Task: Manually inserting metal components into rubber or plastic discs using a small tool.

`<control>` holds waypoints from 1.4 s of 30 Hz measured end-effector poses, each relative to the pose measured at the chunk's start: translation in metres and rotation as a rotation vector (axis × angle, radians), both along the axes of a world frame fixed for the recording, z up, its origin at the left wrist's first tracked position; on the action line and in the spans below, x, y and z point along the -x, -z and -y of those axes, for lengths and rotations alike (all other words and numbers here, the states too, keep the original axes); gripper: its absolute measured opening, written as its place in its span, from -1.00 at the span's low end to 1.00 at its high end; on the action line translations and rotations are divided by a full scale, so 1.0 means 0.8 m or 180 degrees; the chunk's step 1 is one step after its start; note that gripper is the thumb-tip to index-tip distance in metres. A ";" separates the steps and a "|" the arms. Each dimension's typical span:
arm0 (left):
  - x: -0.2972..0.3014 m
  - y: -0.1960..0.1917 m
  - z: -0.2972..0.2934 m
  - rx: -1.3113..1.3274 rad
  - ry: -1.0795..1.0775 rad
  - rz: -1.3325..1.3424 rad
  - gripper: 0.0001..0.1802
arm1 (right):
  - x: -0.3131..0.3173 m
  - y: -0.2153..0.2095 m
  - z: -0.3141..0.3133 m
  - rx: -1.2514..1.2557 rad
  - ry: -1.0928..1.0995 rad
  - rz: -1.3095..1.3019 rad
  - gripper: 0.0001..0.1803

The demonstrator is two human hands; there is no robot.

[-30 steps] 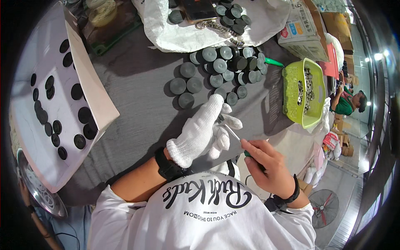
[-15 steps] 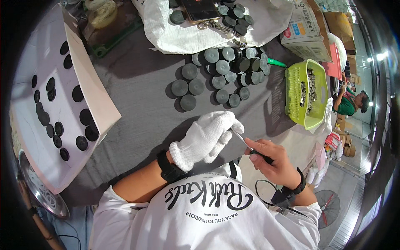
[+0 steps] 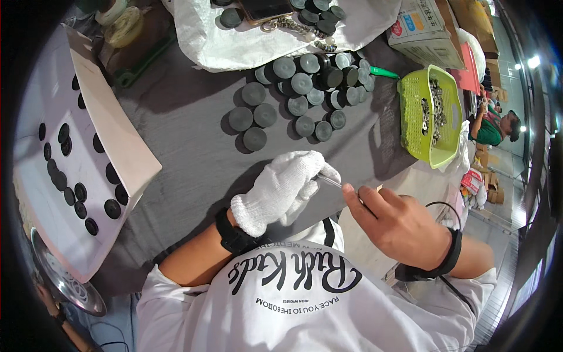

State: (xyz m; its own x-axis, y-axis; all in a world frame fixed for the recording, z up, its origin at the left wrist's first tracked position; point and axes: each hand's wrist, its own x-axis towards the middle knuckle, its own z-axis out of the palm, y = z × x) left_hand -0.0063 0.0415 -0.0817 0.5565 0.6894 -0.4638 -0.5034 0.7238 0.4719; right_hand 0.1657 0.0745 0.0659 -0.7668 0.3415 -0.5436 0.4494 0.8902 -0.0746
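Note:
My left hand (image 3: 280, 190), in a white knitted glove, is closed with its fingers curled. Whatever lies inside them is hidden. My bare right hand (image 3: 396, 220) grips a slim metal-bladed tool (image 3: 330, 180), whose tip reaches the gloved thumb and fingertips. Its handle is covered by my hand. Beyond both hands, grey-black round discs (image 3: 255, 139) lie loosely spread and partly stacked on the dark cloth (image 3: 193, 141).
At left stands a pale open box (image 3: 126, 144) with several black discs inside. A metal bowl (image 3: 73, 291) is below it. A green basket (image 3: 430, 117) of small metal parts stands at right. Further back are a white sack (image 3: 205, 44), a phone (image 3: 267, 9) and a carton (image 3: 425, 32).
My right hand has rolled over, its back now facing up, hiding the tool's black handle. The tool's tip stays at the glove. The view has shifted slightly.

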 end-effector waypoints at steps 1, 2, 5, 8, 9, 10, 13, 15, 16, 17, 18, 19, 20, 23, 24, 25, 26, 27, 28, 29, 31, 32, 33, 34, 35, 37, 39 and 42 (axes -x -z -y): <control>-0.001 0.000 0.000 -0.0255 0.0030 -0.0197 -0.55 | -0.004 0.003 -0.005 -0.0005 0.0003 0.0008 -0.45; -0.001 0.001 0.001 -0.0518 0.0057 -0.0401 -0.55 | -0.011 0.009 -0.013 0.0732 0.0583 -0.0408 -0.50; -0.001 0.007 0.005 -0.0325 -0.0081 0.0026 -0.55 | -0.017 0.012 -0.050 0.2678 0.2868 -0.0575 -0.58; 0.000 0.002 0.004 -0.0074 0.0018 0.0103 -0.56 | -0.023 0.013 -0.049 0.4128 0.4844 -0.0431 -0.59; 0.000 0.002 0.006 -0.0071 0.0016 0.0100 -0.56 | -0.024 0.012 -0.046 0.3697 0.4252 -0.0326 -0.61; 0.000 0.002 0.007 -0.0051 -0.0005 0.0169 -0.60 | -0.026 0.010 -0.044 0.3264 0.3664 -0.0229 -0.62; 0.004 0.015 0.007 -0.0084 0.0068 0.0349 -0.71 | -0.031 0.021 -0.028 0.1405 0.0890 -0.0945 -0.61; 0.006 0.018 0.005 -0.0107 0.0167 0.0452 -0.77 | -0.036 0.021 -0.028 0.0939 0.0379 -0.0695 -0.54; 0.005 0.015 0.003 -0.1230 0.0283 0.0020 -0.83 | -0.039 0.018 -0.031 0.0937 0.0387 -0.0702 -0.54; 0.004 0.013 0.003 -0.2349 0.0391 -0.0421 -0.87 | -0.042 0.012 -0.034 0.1394 0.0604 -0.0724 -0.58; 0.001 0.018 0.006 -0.2345 0.0397 -0.0426 -0.87 | -0.042 0.008 -0.036 0.1853 0.0822 -0.0745 -0.62; -0.003 0.029 0.013 -0.2630 0.0500 -0.0333 -0.85 | -0.040 0.008 -0.042 0.1859 0.0824 -0.0752 -0.62; -0.005 0.025 0.012 -0.2919 0.0624 -0.0210 -0.81 | -0.039 0.009 -0.047 0.2278 0.1066 -0.0760 -0.66; 0.011 -0.001 -0.005 -0.2348 0.1031 -0.0384 -0.84 | -0.027 0.008 -0.049 0.2670 0.1553 -0.0786 -0.76; 0.017 -0.007 -0.009 -0.2374 0.1232 -0.0974 -0.86 | -0.023 0.010 -0.050 0.2641 0.1761 -0.0791 -0.80; -0.012 0.039 0.001 -0.3879 -0.0692 -0.1023 -0.93 | -0.023 0.015 -0.051 0.2645 0.1770 -0.0821 -0.84; -0.012 0.037 0.001 -0.3881 -0.0666 -0.1015 -0.93 | -0.022 0.016 -0.049 0.2648 0.1790 -0.0838 -0.84; -0.011 0.033 0.001 -0.3377 -0.0507 -0.1027 -0.91 | -0.018 0.017 -0.047 0.2548 0.1805 -0.0909 -0.81; -0.010 0.031 0.002 -0.2875 -0.0351 -0.1038 -0.90 | -0.015 0.019 -0.045 0.2447 0.1818 -0.0978 -0.76; -0.012 0.032 0.002 -0.2452 -0.0508 -0.0826 -0.80 | -0.012 0.020 -0.040 0.2444 0.1830 -0.0986 -0.76; -0.006 0.023 0.003 -0.1490 -0.0332 -0.0412 -0.71 | -0.008 0.021 -0.023 0.1485 0.1093 -0.0940 -0.57; -0.003 0.016 0.004 -0.0518 -0.0173 -0.0018 -0.63 | -0.005 0.020 -0.013 0.1486 0.1096 -0.0947 -0.57; -0.007 0.010 0.006 -0.0452 -0.0258 -0.0312 -0.55 | -0.001 0.018 -0.003 0.1047 0.0834 -0.0696 -0.51; -0.009 0.009 0.008 -0.0453 -0.0255 -0.0317 -0.55 | 0.002 0.016 0.005 0.0609 0.0571 -0.0444 -0.45; -0.012 0.009 0.009 -0.0399 -0.0444 -0.0358 -0.58 | 0.001 0.019 0.010 0.0271 0.0263 -0.0492 -0.44; -0.016 0.006 0.011 -0.0353 -0.0624 -0.0393 -0.60 | 0.003 0.021 0.022 -0.0107 0.0036 -0.0358 -0.44; -0.020 0.004 0.012 -0.0087 -0.0893 -0.0620 -0.62 | 0.004 0.027 0.028 -0.0476 -0.0201 -0.0229 -0.44; -0.021 0.004 0.013 0.0076 -0.1093 -0.0497 -0.62 | 0.001 0.038 0.030 -0.1087 -0.0590 -0.0396 -0.44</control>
State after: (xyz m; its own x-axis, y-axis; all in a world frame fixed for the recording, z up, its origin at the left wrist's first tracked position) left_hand 0.0104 0.0309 -0.0849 0.2163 0.8115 -0.5429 -0.6420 0.5372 0.5471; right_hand 0.1645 0.0508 0.0356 -0.8851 0.3360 -0.3220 0.2851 0.9383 0.1955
